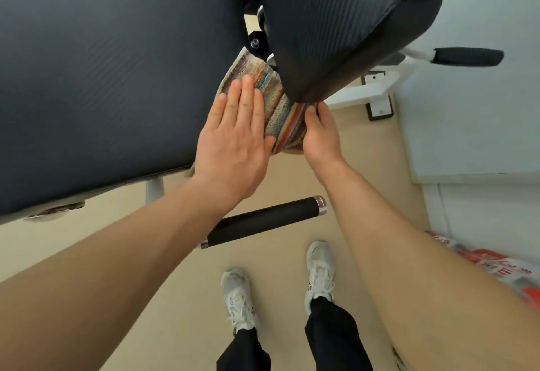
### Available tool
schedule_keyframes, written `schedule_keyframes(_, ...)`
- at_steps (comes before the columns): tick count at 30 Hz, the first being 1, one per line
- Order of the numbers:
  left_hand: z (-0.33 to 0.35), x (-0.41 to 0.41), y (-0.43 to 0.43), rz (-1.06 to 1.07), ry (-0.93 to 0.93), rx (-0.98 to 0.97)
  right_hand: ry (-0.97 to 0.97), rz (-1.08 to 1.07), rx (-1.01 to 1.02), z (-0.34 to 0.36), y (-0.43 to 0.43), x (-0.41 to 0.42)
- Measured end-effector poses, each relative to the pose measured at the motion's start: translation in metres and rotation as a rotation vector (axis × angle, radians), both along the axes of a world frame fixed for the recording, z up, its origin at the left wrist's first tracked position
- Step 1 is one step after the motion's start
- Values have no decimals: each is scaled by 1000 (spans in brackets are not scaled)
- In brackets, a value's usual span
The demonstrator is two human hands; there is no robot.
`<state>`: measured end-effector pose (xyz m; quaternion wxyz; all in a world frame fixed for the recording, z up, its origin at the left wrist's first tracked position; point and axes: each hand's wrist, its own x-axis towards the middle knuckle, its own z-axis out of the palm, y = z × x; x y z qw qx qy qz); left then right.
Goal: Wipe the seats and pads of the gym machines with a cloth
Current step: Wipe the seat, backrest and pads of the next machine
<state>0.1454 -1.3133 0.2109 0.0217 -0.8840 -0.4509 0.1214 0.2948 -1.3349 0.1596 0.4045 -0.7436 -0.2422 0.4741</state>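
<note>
A large black back pad (111, 72) fills the upper left, and a second black seat pad (344, 25) angles down at the upper right. A striped multicoloured cloth (277, 107) lies in the gap between them, over the right edge of the large pad. My left hand (233, 139) rests flat on the pad with straight fingers pressing the cloth's left part. My right hand (320, 134) pinches the cloth's right edge just under the lower corner of the seat pad. The cloth's lower end hangs off the pad.
A black foam roller bar (263, 221) with chrome caps juts out below the pad, above my white shoes (320, 271). A second black grip (467, 56) on a white frame (365, 93) stands at the right. Beige floor lies below; red-and-white packaging (482, 265) sits at the right.
</note>
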Motion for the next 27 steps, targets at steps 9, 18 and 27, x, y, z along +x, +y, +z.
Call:
schedule_keyframes(9,-12,17,5,-21,-63,8,262,-280,-128,-1,24,1)
schedule_keyframes(18,-7,-9,-1,-182,24,31,312,-550,-79,1,26,-21)
schedule_keyframes(27,-12,-8,19,-356,-12,66,338,-870,-51,-18,39,-23)
